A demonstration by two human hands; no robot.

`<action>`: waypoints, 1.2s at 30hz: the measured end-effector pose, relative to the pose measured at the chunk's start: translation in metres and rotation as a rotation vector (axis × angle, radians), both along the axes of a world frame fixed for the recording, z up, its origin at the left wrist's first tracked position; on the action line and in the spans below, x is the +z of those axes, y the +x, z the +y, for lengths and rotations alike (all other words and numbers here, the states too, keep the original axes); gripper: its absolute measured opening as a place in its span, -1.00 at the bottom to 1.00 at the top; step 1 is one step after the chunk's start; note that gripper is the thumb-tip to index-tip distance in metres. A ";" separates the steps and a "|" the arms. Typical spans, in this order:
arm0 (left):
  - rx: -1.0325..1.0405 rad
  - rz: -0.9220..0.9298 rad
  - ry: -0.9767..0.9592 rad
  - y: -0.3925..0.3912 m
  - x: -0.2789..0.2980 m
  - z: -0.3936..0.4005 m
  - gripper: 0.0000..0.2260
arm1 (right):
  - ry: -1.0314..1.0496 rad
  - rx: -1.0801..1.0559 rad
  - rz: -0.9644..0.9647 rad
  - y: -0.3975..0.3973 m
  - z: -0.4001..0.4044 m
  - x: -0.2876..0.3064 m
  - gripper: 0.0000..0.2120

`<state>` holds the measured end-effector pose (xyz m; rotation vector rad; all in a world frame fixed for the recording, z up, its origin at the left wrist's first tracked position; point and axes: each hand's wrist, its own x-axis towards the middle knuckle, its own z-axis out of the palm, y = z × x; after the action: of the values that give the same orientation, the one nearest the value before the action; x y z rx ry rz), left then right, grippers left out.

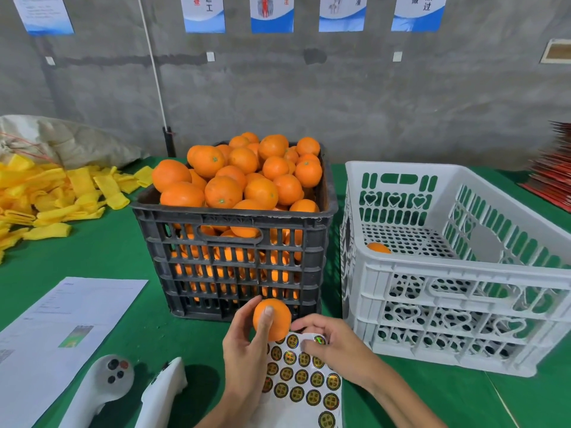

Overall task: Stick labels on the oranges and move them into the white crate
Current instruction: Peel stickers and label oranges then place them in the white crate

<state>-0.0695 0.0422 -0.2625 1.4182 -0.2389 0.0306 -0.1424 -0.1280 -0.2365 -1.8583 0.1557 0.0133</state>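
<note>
We look down at a green table (102, 251) from a head-worn camera. Our left hand (244, 350) holds one orange (273, 318) just above the table, thumb across its front and fingers curled behind it. Our right hand (332, 344) rests on a white sheet of round gold labels (301, 381) lying flat in front of us; its fingertips are bent down together on one shiny label (319, 340) at the sheet's top edge, pinching or peeling it, though we cannot tell whether it has lifted. The held orange sits just beside that label, touching the upper edge of the sheet in this view.

Directly behind the orange stands a dark grey crate (234, 261) heaped with oranges above its rim. To its right, just beside it, stands the white crate (457, 273), holding a single orange (378, 248) on its perforated floor near the left wall.

At the near left lie two white handheld controllers (114, 384) and a printed paper (65, 329). A pile of yellow foam sleeves (52, 196) covers the far left, with a pale sack (61, 140) behind it. Red folded cartons (553, 168) are stacked at the far right. Posters (272, 13) hang on the grey wall.
</note>
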 end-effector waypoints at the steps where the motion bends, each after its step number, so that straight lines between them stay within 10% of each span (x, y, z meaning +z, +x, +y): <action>1: 0.002 0.002 -0.002 0.000 0.000 0.000 -0.66 | 0.021 0.009 -0.008 0.000 -0.001 0.000 -0.70; 24: 0.056 0.032 0.000 0.000 0.003 0.001 -0.69 | -0.494 0.042 -0.152 0.009 0.005 -0.007 -0.83; 36: 0.073 0.050 -0.032 0.002 -0.001 -0.001 -0.71 | -0.263 0.017 0.037 0.014 -0.002 -0.013 -0.76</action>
<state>-0.0672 0.0414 -0.2634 1.3934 -0.1446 0.0585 -0.1285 -0.1296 -0.2493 -2.1227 0.1740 0.0399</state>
